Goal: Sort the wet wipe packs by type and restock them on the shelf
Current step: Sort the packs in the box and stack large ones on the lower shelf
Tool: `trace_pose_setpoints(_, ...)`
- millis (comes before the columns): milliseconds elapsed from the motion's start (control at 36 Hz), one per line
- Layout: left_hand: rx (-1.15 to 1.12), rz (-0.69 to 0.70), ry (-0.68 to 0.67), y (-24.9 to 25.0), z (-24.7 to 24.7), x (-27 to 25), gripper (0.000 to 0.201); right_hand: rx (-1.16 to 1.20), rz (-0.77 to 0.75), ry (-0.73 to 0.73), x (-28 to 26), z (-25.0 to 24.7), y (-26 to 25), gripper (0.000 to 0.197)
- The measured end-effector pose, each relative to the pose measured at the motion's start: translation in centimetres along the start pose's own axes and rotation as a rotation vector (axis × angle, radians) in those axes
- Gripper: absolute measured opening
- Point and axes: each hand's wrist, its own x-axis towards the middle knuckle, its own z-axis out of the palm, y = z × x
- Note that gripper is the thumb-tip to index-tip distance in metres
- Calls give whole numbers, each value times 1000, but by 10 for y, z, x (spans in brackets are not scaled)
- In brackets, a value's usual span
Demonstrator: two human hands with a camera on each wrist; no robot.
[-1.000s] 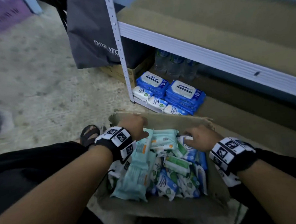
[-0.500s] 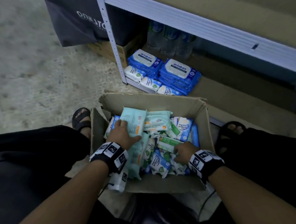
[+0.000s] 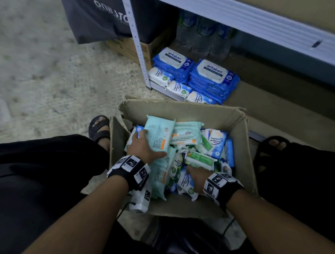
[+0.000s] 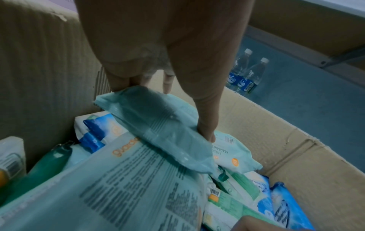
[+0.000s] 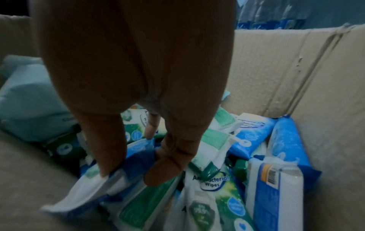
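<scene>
The fingers (image 4: 205, 125) of the left hand (image 3: 144, 144) curl round a pale teal pack (image 3: 159, 134), thumb along its near edge and the other fingers over its far edge, so the hand grips it near the top of the pile; in the left wrist view the pack (image 4: 162, 129) is soft, glossy and lightly creased, and it rests on a larger teal pack (image 4: 122, 187) covered in small dark print with an orange logo. The fingers (image 5: 169, 164) of the right hand (image 3: 197, 180) are bent and pinch a small blue-and-white pack (image 5: 110, 176) between thumb and forefinger, low at the near side of the heap; in the head view the same pack (image 3: 185, 183) carries a green shield mark. Around both hands lie many more packs, jumbled at all angles: white ones with green bands (image 3: 200, 159), blue ones (image 5: 250, 136) marked as antibacterial wipes, and another teal one (image 3: 186, 135) with a barcode. All of these fill an open cardboard box (image 3: 241, 143) on the floor between the person's sandalled feet. Beyond the box, on the bottom board of a metal shelf (image 3: 263, 22), stand two stacks of large blue packs (image 3: 214, 77) with white lids, with a row of small white packs (image 3: 177, 88) just in front of them and water bottles (image 4: 245, 76) behind. A dark bag (image 3: 96, 17) hangs to the left of the shelf post.
</scene>
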Motion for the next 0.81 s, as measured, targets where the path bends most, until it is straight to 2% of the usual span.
trace_pose_setpoints(83, 19, -35, -43, -1, 0, 4, 126, 58, 98, -14, -5, -4, 10, 60)
trace_pose_setpoints(111, 35, -35, -63, 0, -1, 4, 128, 77, 128, -2, -8, -7, 13, 46)
trace_pose_setpoints(167, 67, -27, -97, 1, -3, 4, 129, 81, 182, 36, -15, -12, 19, 7)
trace_pose_setpoints(194, 83, -20, -107, 3, -5, 3, 129, 90, 209, 50, -15, -13, 23, 20)
trace_pose_setpoints(222, 99, -16, -114, 3, -5, 1, 129, 88, 235, 52, -21, -15, 24, 24)
trace_pose_setpoints(333, 169, 16, -107, 9, -5, -13, 127, 101, 284, 190, -35, -23, 41, 13)
trace_pose_setpoints(417, 212, 71, -138, 15, -4, -26, 126, 125, 295, 240, -42, -27, 52, 17)
trace_pose_setpoints(500, 264, 124, -178, 22, -2, -37, 126, 181, 347, 378, -59, -37, 51, 11)
trace_pose_setpoints(556, 284, 167, -184, 25, 1, -44, 123, 167, 305, 545, -60, -36, 54, 17)
trace_pose_setpoints(583, 290, 197, -182, 26, 3, -47, 119, 163, 227, 585, -63, -39, 53, 20)
trace_pose_setpoints(611, 290, 230, -181, 26, 6, -49, 114, 164, 215, 490, -64, -39, 52, 15)
trace_pose_setpoints(639, 278, 261, -186, 26, 8, -49, 107, 26, 210, 499, -65, -36, 50, 9)
trace_pose_setpoints(694, 215, 285, -213, 26, 11, -48, 91, -110, 244, 325, -70, -36, 40, 18)
trace_pose_setpoints(722, 185, 277, -224, 26, 12, -47, 85, -81, 269, 305, -69, -32, 40, 26)
trace_pose_setpoints(750, 164, 262, -222, 26, 12, -46, 80, -104, 275, 356, -68, -29, 41, 30)
trace_pose_setpoints(805, 126, 230, -164, 24, 13, -43, 70, -97, 273, 368, -69, -27, 39, 31)
